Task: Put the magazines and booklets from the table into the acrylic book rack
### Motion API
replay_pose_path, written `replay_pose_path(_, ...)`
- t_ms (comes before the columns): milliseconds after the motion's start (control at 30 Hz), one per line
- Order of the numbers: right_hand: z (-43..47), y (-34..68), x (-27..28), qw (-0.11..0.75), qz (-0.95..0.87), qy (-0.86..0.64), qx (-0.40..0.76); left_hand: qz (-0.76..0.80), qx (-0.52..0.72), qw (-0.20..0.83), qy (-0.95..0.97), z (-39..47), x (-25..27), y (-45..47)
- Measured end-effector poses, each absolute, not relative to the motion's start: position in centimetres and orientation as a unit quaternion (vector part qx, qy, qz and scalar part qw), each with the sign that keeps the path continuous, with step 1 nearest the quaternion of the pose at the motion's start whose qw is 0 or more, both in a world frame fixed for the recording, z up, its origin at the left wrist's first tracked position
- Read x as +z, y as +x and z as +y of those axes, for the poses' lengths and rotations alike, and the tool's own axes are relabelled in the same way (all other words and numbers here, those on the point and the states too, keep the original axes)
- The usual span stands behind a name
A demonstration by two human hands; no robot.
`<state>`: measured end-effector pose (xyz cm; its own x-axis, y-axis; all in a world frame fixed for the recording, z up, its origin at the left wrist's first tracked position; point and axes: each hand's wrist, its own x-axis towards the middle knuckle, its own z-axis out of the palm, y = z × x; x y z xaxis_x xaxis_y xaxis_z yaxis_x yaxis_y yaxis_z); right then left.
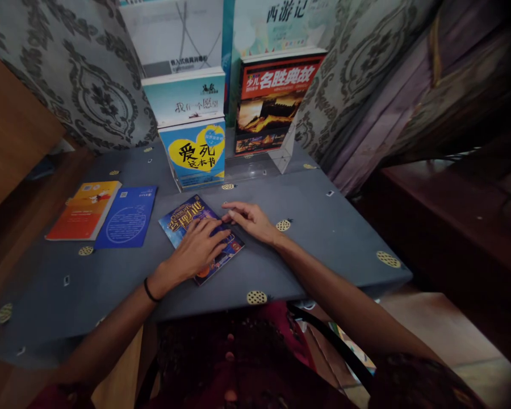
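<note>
A dark blue and purple book point(186, 214) with gold lettering lies at an angle on the cloth-covered table. My left hand point(201, 245) rests flat across its cover, fingers spread, with a black band point(150, 289) round the wrist. By the book's upper right edge is my right hand point(252, 221), its index finger and thumb stretched out and its other fingers partly hidden. The right fingertips come close to the left ones; whether they touch the book, I cannot tell.
Left of the book lie an orange book point(83, 211) and a blue booklet point(130, 218). Behind it, clear stands hold a yellow-heart book point(193, 153), a teal-white book point(185, 99) and a red-black book point(276, 102). A pineapple-print cloth point(319, 244) covers the table; patterned curtains point(97, 85) hang behind.
</note>
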<state>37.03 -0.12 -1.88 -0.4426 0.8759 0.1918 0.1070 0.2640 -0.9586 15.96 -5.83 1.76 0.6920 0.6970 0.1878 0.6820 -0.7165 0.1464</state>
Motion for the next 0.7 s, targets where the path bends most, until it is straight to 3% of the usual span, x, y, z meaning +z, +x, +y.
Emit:
replay_pose_path(600, -0.3, 37.1, -1.6, 0.382, -0.702, -0.354, 0.485, 0.344, 0.122, 0.042, 0.930, -7.1, 1.8, 16.5)
replay_pose_path(700, -0.4, 37.1, -1.5, 0.380, -0.700, -0.359, 0.487, 0.408, 0.157, 0.037, 0.898, -4.9, 1.8, 14.1)
